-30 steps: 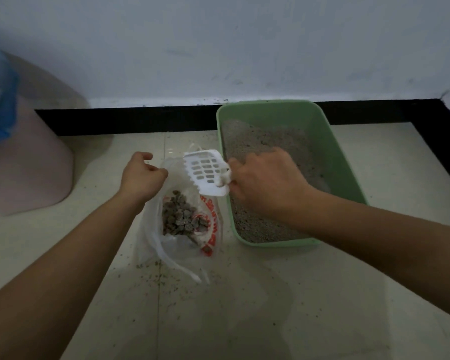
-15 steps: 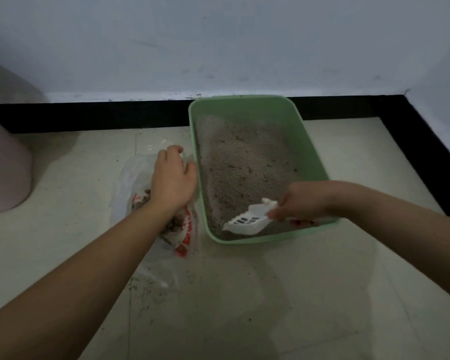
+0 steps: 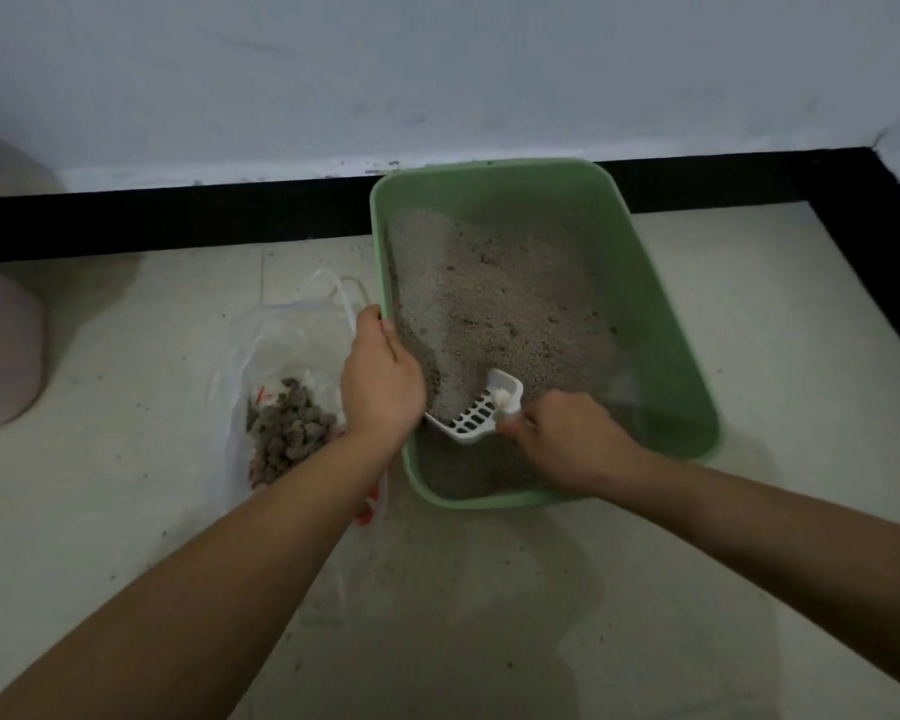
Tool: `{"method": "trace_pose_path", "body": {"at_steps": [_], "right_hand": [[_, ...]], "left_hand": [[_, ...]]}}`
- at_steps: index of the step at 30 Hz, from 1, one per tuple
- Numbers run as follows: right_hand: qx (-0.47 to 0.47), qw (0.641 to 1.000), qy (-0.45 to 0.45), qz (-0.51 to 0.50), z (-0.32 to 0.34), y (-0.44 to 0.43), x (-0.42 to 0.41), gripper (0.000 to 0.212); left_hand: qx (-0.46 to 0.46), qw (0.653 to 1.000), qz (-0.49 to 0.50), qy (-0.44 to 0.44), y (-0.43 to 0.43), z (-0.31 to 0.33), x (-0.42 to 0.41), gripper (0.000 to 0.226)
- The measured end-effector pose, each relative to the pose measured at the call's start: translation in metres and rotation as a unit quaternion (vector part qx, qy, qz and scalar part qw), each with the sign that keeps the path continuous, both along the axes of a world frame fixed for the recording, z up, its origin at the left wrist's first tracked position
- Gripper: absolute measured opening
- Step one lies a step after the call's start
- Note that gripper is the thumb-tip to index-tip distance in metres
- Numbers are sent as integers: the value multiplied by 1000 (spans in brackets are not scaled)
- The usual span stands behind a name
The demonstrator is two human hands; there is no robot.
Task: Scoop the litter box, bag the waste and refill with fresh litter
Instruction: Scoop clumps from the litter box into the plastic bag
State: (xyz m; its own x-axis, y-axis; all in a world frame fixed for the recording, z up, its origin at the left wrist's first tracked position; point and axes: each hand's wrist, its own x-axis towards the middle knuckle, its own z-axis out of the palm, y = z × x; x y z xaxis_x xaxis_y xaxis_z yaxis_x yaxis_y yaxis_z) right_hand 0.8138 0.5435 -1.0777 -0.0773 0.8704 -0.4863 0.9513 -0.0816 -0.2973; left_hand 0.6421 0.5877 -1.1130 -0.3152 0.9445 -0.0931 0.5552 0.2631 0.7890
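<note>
A green litter box (image 3: 661,324) stands on the floor against the wall, with grey litter (image 3: 494,304) heaped towards its left side. My left hand (image 3: 380,376) grips the box's left rim. My right hand (image 3: 567,439) holds the handle of a white slotted scoop (image 3: 476,415), whose blade lies in the litter at the near end of the box. Left of the box lies a clear plastic bag (image 3: 276,345) with red print, holding a pile of grey waste clumps (image 3: 292,433).
A black baseboard (image 3: 178,220) runs along the wall and turns down the right side. A pink rounded object (image 3: 1,350) stands at the far left. Litter grains are scattered on the pale floor tiles (image 3: 489,615) in front of the bag.
The scoop left the bag and went down into the near end of the box. My left hand let go of the bag and took hold of the box's left rim.
</note>
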Motion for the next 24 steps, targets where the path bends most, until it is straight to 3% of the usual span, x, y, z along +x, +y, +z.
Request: {"method": "trace_pose_path", "body": {"at_steps": [7,16,21,24], "right_hand": [[12,993,84,-83,-25,30,-12,51],[36,996,50,-57,-32,96,-35,40],[54,979,90,-175,-48,121,-44,40],[80,981,75,-159,-53,121,-44,43]], "left_hand": [[12,1000,14,-8,-1,-2,3,34],[26,999,18,-11,0,-9,2,40],[37,999,19,-10,1,-9,2,36],[38,999,20,-2,0,-6,2,32]]}}
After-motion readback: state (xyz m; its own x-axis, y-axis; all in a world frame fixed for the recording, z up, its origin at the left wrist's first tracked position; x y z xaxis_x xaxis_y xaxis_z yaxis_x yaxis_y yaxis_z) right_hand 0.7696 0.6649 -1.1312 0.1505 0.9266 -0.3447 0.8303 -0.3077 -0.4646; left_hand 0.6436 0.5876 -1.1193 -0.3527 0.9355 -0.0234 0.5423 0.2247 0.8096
